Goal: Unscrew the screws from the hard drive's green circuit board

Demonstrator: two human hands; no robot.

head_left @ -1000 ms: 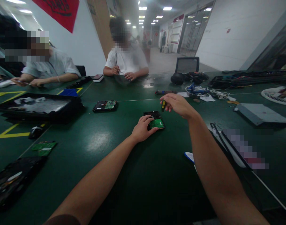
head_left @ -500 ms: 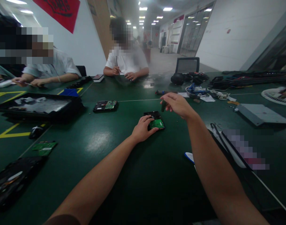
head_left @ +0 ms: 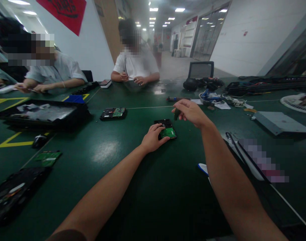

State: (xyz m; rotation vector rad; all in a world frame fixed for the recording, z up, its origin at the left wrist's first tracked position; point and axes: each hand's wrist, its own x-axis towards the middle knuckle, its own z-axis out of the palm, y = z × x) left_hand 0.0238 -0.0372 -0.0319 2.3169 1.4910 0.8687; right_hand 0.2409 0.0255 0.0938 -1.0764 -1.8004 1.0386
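Note:
A black hard drive (head_left: 165, 129) with a green circuit board facing up lies on the dark green table (head_left: 148, 187). My left hand (head_left: 151, 138) rests on its near left edge, fingers curled over it. Just above the drive's far right corner, my right hand (head_left: 190, 112) pinches a small screwdriver (head_left: 176, 114) that points down at the drive. The tool's handle looks dark and blurred.
A second hard drive (head_left: 113, 113) lies to the far left. A black tray (head_left: 40, 112), a loose green board (head_left: 47, 157) and another black unit (head_left: 12, 192) sit on the left. Cables, tools and a grey case (head_left: 278, 122) lie on the right. Two people sit across the table.
The screwdriver has turned in my right hand: its yellow marking showed a second ago and is hidden now. Both hands and the drive stay where they were.

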